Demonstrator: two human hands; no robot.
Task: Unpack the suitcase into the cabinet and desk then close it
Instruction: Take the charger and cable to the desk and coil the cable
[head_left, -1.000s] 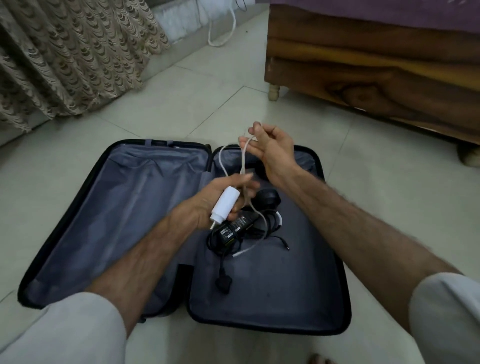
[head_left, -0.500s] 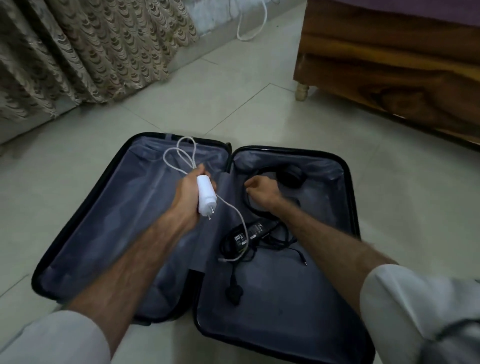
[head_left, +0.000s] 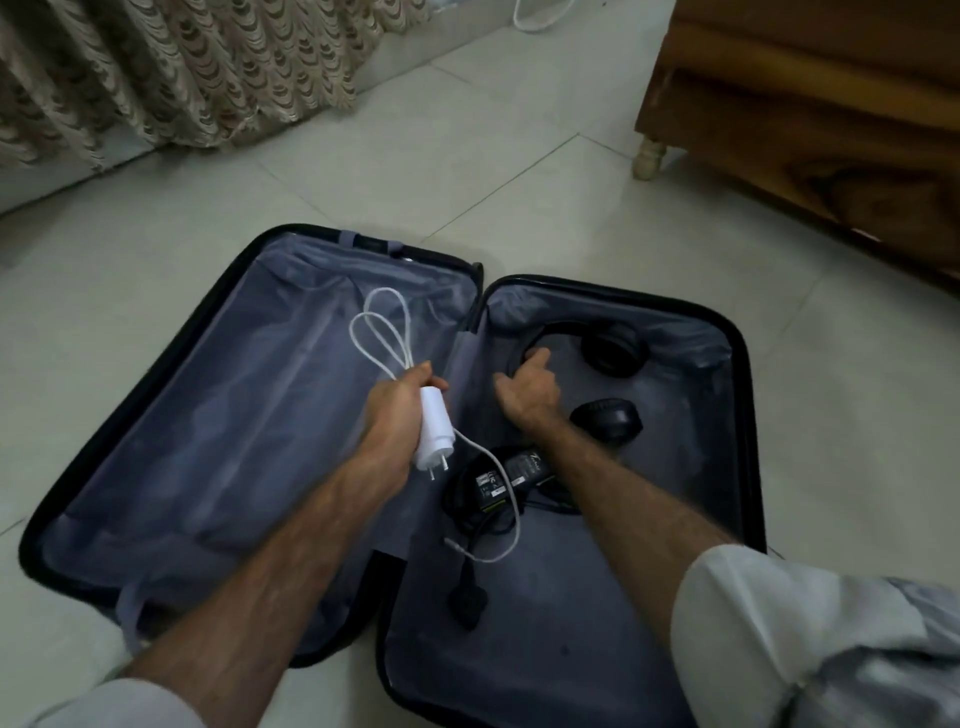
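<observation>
A black suitcase (head_left: 72, 499) lies open flat on the tiled floor, both halves lined in grey. My left hand (head_left: 397, 415) grips a white charger (head_left: 435, 434) with its cable looped above my fist; the loose end trails into the right half. My right hand (head_left: 527, 392) reaches to the band of black headphones (head_left: 608, 348) in the right half, fingers curled at the band. Whether it grips is unclear. A black power adapter (head_left: 511, 475) with tangled cord and a black plug (head_left: 467, 603) lie below.
A wooden bed frame (head_left: 810, 135) on a short pale leg stands at the upper right. A patterned curtain (head_left: 171, 73) hangs at the upper left. A white cable (head_left: 535, 21) lies on the floor by the far wall. Tiled floor surrounds the suitcase.
My left hand took the charger with its looped cable over to the suitcase's left half. My right hand let go of the cable and dropped down to the headphones.
</observation>
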